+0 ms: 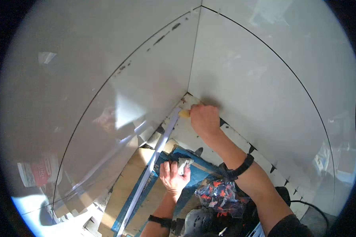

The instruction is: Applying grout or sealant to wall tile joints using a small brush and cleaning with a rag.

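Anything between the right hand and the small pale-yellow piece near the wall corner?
Nothing visible. The right hand grips the small pale-yellow piece, which pokes out leftward beside the upper end of the long whitish-lilac strip.

We look steeply down from the person's head through the left fisheye lens, facing a corner between a left wall (99,102) and a right wall (261,91). The left hand (174,177) and right hand (205,118) lie near, below us; a wall seam (281,59) bows widely.

I count my two hands (173,179) (205,119), two wristbands (159,221) (243,168), one rag (184,162), one yellow piece (184,113), one bag (217,193), one strip (159,147), one cable (317,209).
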